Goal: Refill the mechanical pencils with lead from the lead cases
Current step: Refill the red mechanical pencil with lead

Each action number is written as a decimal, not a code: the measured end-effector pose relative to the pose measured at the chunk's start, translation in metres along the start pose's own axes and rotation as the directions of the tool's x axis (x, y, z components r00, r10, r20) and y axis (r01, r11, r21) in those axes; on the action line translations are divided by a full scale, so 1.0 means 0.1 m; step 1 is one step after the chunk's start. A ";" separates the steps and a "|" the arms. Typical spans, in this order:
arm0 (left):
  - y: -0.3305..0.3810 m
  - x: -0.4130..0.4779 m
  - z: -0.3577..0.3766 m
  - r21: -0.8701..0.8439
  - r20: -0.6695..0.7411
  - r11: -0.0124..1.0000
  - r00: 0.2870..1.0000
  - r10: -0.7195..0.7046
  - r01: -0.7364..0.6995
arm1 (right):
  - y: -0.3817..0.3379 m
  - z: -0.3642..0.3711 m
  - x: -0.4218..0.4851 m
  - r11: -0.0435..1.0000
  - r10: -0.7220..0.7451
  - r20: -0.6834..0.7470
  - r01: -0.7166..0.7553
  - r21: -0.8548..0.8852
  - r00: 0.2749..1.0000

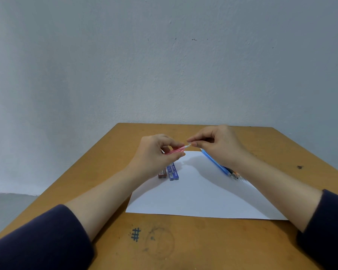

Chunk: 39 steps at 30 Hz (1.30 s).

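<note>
Over the paper's (pixel 193 197) far edge: the left hand (pixel 154 154) curls round a pink pencil (pixel 177 150), held level and clear of the table (pixel 183 240), so its white end (pixel 187 146) points at the other hand.
Right hand (pixel 217 145): thumb and forefinger pinch that white end. Cap or eraser, I cannot tell. It is probably being pulled off to open the barrel.
Lead cases: a blue case (pixel 173 172) and a red case (pixel 162 173) lie side by side at the paper's left edge, below the left hand, close for the next reach.
Blue pencil (pixel 213 162): on the paper toward its right edge, under the right wrist. Darker pencils (pixel 235 175) lie just beside it, not yet in hand.
</note>
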<state>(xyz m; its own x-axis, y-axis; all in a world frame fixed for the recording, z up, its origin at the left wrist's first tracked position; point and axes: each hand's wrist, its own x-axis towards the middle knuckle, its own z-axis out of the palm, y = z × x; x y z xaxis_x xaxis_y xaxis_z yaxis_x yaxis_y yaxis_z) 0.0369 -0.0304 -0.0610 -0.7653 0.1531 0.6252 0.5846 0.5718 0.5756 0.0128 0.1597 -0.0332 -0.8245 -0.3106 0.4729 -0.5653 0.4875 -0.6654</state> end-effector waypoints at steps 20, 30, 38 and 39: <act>0.01 0.00 -0.01 -0.004 -0.017 1.000 1.000 0.016 -0.016 | -0.06 0.00 -0.04 0.997 -0.073 0.012 0.073 0.009 0.997; 0.03 -0.04 0.01 -0.098 -0.041 0.995 0.999 0.004 -0.008 | -0.08 0.07 -0.09 0.988 -0.003 0.000 0.003 0.155 1.000; 0.08 -0.04 0.02 -0.167 -0.051 0.985 0.997 -0.060 0.051 | -0.10 0.08 -0.10 0.943 0.143 0.000 -0.137 0.305 0.990; 0.10 -0.04 0.01 -0.174 -0.051 0.983 0.996 -0.075 0.065 | -0.10 0.07 -0.09 0.914 0.172 -0.014 -0.154 0.374 0.985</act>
<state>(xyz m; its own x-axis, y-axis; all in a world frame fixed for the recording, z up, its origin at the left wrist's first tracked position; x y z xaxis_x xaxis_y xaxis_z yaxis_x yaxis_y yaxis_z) 0.0452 -0.0249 -0.0579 -0.7921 0.0686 0.6065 0.5716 0.4319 0.6977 0.0257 0.1516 -0.0344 -0.9091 -0.2103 0.3597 -0.3987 0.1884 -0.8975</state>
